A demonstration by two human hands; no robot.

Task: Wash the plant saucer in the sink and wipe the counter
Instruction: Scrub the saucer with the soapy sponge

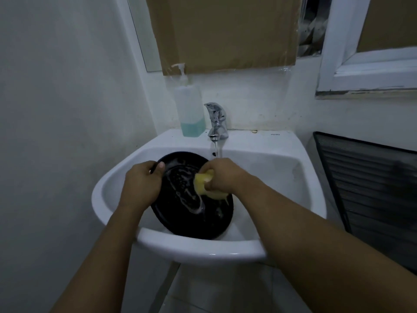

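A round black plant saucer (191, 213) leans tilted inside the white sink (282, 177), streaked with soapy foam. My left hand (142, 184) grips its upper left rim, thumb over the edge. A yellow sponge (203, 184) is squeezed in my right hand (223, 175), pressed against the saucer's upper right part. Water runs in a thin stream from the chrome faucet (216, 120) just behind my right hand.
A clear pump bottle (189, 107) with blue-green soap stands on the sink's back ledge, left of the faucet. Cardboard covers the mirror above. A dark slatted rack (372, 188) stands to the right; a white wall closes in on the left.
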